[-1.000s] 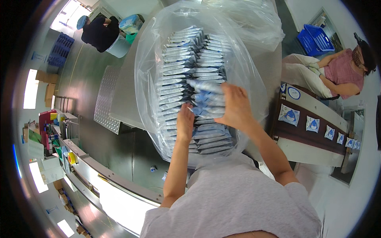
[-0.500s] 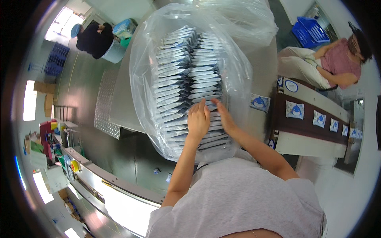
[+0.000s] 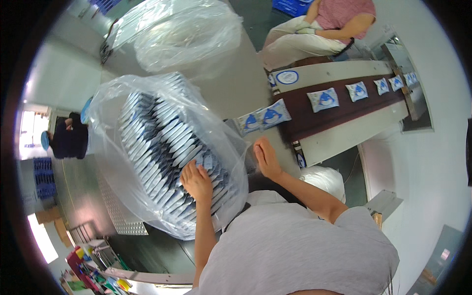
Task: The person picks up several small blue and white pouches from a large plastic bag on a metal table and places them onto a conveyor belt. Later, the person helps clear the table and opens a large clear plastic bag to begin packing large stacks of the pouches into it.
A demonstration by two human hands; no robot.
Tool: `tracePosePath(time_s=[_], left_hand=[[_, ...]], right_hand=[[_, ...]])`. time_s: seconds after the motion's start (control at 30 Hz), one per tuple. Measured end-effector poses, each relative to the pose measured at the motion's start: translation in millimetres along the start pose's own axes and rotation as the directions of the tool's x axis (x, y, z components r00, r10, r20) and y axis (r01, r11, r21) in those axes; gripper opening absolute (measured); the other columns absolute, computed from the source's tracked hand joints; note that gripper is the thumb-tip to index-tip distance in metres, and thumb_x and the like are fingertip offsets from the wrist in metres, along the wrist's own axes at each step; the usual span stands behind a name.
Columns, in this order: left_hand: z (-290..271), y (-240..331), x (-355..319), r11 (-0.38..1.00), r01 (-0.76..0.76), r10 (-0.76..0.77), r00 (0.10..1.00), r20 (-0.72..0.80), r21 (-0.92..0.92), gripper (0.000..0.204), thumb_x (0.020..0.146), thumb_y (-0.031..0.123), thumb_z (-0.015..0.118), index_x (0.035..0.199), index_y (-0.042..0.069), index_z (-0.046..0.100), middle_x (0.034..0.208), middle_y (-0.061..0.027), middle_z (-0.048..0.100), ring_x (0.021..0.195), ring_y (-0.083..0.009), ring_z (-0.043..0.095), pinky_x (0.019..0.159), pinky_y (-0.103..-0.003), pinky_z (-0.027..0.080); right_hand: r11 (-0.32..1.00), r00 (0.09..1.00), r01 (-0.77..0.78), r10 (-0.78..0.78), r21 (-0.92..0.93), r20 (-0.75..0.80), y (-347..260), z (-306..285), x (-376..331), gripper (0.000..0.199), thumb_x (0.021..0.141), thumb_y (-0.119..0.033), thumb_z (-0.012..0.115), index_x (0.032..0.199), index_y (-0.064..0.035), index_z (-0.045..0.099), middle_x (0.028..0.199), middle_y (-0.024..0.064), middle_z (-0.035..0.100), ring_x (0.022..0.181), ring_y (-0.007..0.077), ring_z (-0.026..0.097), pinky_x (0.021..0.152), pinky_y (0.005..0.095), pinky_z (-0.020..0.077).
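Upper left: crumpled plastic sheeting (image 3: 189,42) | upper right: brown belt (image 3: 339,117), seated person (image 3: 339,22) cut off above | left of centre: packets (image 3: 172,129) rowed inside clear bag (image 3: 109,132), film partly veiling them; left hand (image 3: 196,183) there, fingers slightly apart | centre: right hand (image 3: 267,158), fingers curled, cannot tell if gripping

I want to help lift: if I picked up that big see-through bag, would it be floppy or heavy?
The see-through bag would probably flop, because its thin sides wrinkle into soft folds. It may feel heavy, since long rows of packets sit inside. Tipping it might make them slide, as they seem only to lean together.
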State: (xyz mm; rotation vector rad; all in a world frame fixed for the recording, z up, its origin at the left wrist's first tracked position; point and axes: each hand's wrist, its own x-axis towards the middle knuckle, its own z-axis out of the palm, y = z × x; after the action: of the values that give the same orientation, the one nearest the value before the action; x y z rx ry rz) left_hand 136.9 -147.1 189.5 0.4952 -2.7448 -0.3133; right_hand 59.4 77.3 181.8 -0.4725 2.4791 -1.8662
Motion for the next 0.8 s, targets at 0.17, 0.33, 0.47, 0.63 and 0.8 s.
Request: tracePosePath(time_s=[0.17, 0.33, 0.47, 0.63, 0.8], left_hand=[[-2, 3, 1, 1.0, -0.017, 0.016, 1.0, -0.01, -0.022, 0.034, 0.094, 0.028, 0.037, 0.104, 0.002, 0.057, 0.101, -0.0154, 0.06, 0.096, -0.0343, 0.054, 0.086, -0.043, 0.038], [1, 9, 3, 0.999, -0.021, 0.021, 1.0, 0.01, -0.031, 0.034, 0.094, 0.028, 0.036, 0.104, 0.002, 0.057, 0.102, -0.0156, 0.06, 0.097, -0.0343, 0.054, 0.086, -0.043, 0.038], [-2, 1, -2, 1.0, -0.003, 0.004, 1.0, 0.03, -0.012, 0.034, 0.093, 0.025, 0.036, 0.105, 0.002, 0.056, 0.104, -0.0156, 0.059, 0.099, -0.0337, 0.053, 0.087, -0.043, 0.037], [-2, 6, 0, 1.0, 0.002, -0.002, 0.999, 0.038, -0.011, 0.034, 0.093, 0.025, 0.036, 0.106, 0.001, 0.056, 0.105, -0.0153, 0.059, 0.099, -0.0342, 0.053, 0.087, -0.043, 0.037], [1, 4, 1, 1.0, -0.02, 0.021, 1.0, 0.018, -0.007, 0.034, 0.093, 0.025, 0.036, 0.109, 0.003, 0.056, 0.105, -0.0145, 0.059, 0.101, -0.0326, 0.053, 0.089, -0.043, 0.036]], right_hand=[[0.785, 0.911, 0.012, 0.246, -0.619, 0.33, 126, -29, -64, 0.021, 0.088, -0.023, 0.05, 0.091, -0.0028, 0.056, 0.089, 0.0186, 0.055, 0.088, 0.0336, 0.055, 0.07, 0.045, 0.0438], [0.671, 0.879, 0.234, 0.164, -0.704, 0.448, 152, -28, -73, 0.024, 0.084, -0.025, 0.055, 0.093, -0.0034, 0.058, 0.086, 0.0199, 0.059, 0.082, 0.0351, 0.058, 0.074, 0.0448, 0.046], [0.904, 0.748, 0.022, 0.268, -0.427, 0.607, 85, -66, 26, 0.025, 0.084, -0.027, 0.056, 0.096, -0.0059, 0.059, 0.091, 0.0156, 0.063, 0.082, 0.0357, 0.06, 0.073, 0.0444, 0.0466], [0.799, 0.935, 0.13, 0.098, -0.587, 0.341, 88, -174, 133, 0.019, 0.086, -0.018, 0.051, 0.093, -0.0045, 0.061, 0.099, 0.0167, 0.06, 0.097, 0.0331, 0.055, 0.083, 0.0413, 0.0443], [0.49, 0.819, 0.268, 0.337, -0.83, 0.464, 140, -257, 175, 0.05, 0.072, -0.025, 0.072, 0.116, -0.0136, 0.051, 0.113, 0.0069, 0.057, 0.113, 0.0298, 0.05, 0.088, 0.0523, 0.0403]])
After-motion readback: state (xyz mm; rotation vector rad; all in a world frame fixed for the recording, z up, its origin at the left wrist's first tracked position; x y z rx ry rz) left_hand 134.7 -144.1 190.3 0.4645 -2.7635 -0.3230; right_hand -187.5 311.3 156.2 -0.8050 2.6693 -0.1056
